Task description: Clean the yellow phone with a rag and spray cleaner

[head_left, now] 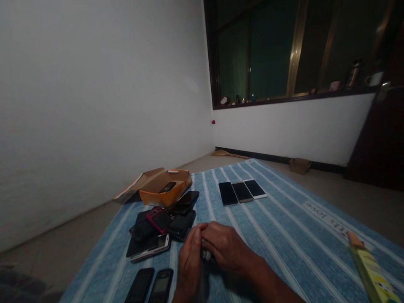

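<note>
My left hand (190, 259) and my right hand (225, 246) are closed together low in the middle of the view. Between them a small pale, shiny bit shows with something dark below it; the fingers cover the rest, so its kind is unclear. Just left of the hands lies a heap of old mobile phones, among them a pink-rimmed phone (159, 219) and a silver-edged phone (150, 249). Nearer to me, a black phone (140, 286) and a keypad phone (161, 287) lie side by side.
An open orange cardboard box (166, 195) with a phone inside stands behind the heap. Farther right, a black phone (227, 193), a gold-edged phone (242, 192) and a white phone (255, 189) form a row. A yellow-green packet (372, 269) lies on the striped blue cloth (284, 235).
</note>
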`<state>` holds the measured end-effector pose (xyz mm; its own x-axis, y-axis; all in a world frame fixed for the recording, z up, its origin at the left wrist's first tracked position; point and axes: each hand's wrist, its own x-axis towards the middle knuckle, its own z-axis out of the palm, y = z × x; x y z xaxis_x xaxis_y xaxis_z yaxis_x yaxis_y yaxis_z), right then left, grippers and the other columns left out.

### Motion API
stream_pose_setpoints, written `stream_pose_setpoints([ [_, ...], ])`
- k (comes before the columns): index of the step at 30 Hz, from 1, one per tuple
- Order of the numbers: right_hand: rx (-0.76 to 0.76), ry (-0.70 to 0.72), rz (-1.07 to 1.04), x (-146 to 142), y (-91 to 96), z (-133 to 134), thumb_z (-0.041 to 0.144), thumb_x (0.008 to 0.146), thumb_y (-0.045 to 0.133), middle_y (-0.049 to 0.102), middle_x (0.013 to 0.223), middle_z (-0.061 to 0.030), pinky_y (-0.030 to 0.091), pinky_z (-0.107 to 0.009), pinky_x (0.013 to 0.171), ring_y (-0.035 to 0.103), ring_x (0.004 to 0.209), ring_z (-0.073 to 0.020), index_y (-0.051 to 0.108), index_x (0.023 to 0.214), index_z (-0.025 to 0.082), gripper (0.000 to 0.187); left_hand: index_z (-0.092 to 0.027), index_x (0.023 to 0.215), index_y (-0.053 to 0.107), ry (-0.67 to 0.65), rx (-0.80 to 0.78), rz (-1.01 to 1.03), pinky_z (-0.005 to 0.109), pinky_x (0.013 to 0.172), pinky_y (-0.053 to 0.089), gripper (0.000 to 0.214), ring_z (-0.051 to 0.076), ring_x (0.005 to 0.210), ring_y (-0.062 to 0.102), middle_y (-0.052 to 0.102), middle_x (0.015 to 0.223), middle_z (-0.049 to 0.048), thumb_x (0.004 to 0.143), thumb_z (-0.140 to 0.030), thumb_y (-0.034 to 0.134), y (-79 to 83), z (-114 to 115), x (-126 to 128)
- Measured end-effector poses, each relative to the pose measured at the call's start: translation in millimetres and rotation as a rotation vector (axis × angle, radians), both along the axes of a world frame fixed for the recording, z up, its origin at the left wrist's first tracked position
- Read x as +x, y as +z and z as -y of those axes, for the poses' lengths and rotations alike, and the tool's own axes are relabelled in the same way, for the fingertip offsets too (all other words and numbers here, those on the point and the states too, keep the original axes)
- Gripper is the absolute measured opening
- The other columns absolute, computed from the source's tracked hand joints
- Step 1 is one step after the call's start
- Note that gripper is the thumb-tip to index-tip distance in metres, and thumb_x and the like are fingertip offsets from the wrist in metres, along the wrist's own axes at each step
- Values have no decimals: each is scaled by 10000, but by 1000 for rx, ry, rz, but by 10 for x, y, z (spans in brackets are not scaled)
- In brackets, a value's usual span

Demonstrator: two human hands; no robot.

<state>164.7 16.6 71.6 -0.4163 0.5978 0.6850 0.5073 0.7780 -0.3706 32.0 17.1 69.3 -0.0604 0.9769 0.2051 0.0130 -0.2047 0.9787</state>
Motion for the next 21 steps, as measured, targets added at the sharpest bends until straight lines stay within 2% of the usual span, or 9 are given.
stream_pose_setpoints([
  [7,-129,135,-268,50,25,67,253,1022,413,662,975,-48,489,-279,877,611,962,-169,631,978,213,226,-175,921,765,1,24,-11,383,959,535,526,314,1047,690,777,1007,104,730,-652,653,-9,2,23],
  [15,-52,45,-438,-135,-143,24,271,1015,418,652,941,-74,500,-292,855,607,933,-179,654,1007,196,248,-183,884,761,55,60,-27,399,931,547,477,317,1007,704,788,968,104,747,-623,637,-2,-47,-10],
  [21,-163,31,-605,-157,-151,26,332,1003,461,670,943,-57,491,-279,852,625,919,-168,689,972,209,262,-189,874,748,70,64,-34,389,905,554,438,309,986,708,789,948,98,761,-595,628,-17,-75,-14],
])
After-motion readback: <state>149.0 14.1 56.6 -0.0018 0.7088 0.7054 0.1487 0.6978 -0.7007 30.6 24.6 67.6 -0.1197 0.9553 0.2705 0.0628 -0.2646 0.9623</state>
